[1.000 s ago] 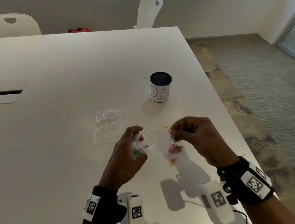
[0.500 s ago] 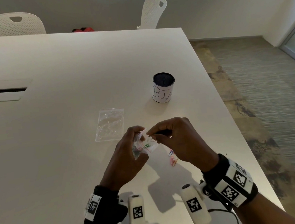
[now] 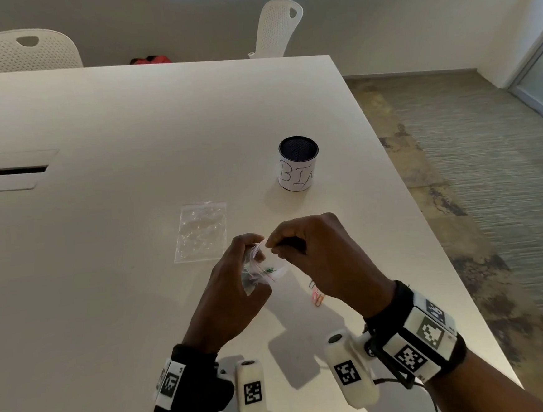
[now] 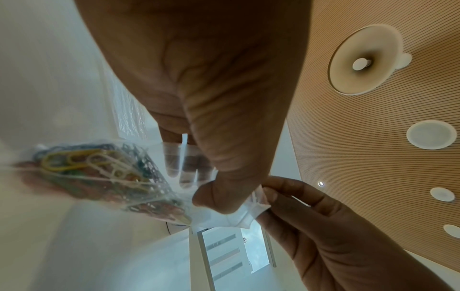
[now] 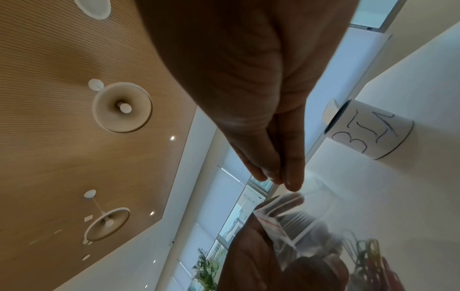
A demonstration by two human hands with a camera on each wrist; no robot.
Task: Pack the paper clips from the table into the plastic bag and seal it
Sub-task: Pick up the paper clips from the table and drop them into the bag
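1. Both hands are up at the plastic bag right now, which I'm holding just off the table, on the near side of the BIN cup.
2. Left hand has its fingers and thumb curled round the bag, pinching near the mouth so it stays open. From the left wrist view you can see a colourful clump of paper clips already sitting in the bottom.
3. Right hand is bunched, fingertips pressed together right at the bag's mouth. Can't honestly tell if there's a clip between them or if it's already dropped in, too small and hidden.
4. What changed: a second ago that right hand was out over the loose pile holding a yellow clip, well apart from the bag. Now it's come across and is touching the bag's lip. So that's another clip going in, I'd guess.
5. Not done though. A few loose clips are lying on the table on my side of the cup, peeking out from under my right hand.
6. So next I reckon it's back for those, then press the zip strip shut. Bag isn't sealed yet.
7. Spare clear bag lies flat just left of the cup, untouched.
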